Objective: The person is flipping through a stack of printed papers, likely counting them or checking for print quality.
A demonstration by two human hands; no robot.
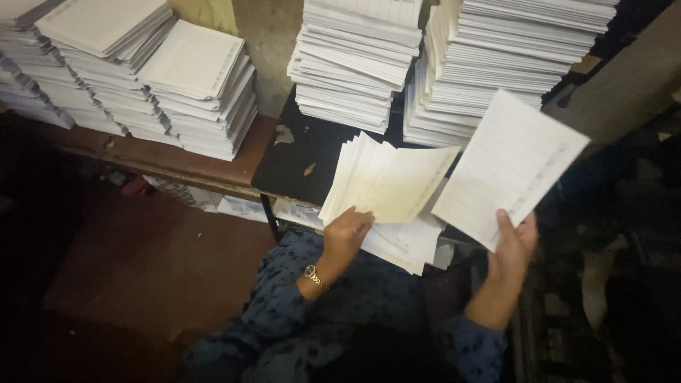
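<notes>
**Operator:** Several stacks of printed sheets [142, 78] occupy the far left, on a brown bench [177, 159]. Two taller stacks [454, 64] stand at the far centre and right, on a dark table [301, 159] with chipped paint. What is held?

**Inspector:** Left hand [345, 234], gold bracelet [313, 276] at the wrist: fingers curled over the near edge of a fanned bundle of sheets [386, 181], which rests at the near edge of the dark table. Right hand [514, 248]: closed on the near corner of a single lined sheet [509, 167], thumb on top, sheet held in the air clear of the bundle.

**Operator:** Orientation of the single sheet?

**Inspector:** Long axis runs from near left to far right, tilted. The free far corner points toward the tall right stack. The fanned bundle spreads toward the far right, its edges offset stepwise.

**Operator:** Risks?

**Inspector:** Judgement only. The single sheet is gripped at one corner, so it may droop, crease or slip from the fingers. The fan overhangs the table edge; slackening the left grip could let sheets slide to the lap. The raised sheet is near the tall right stack, and a sweep could dislodge its uneven upper layers.
</notes>
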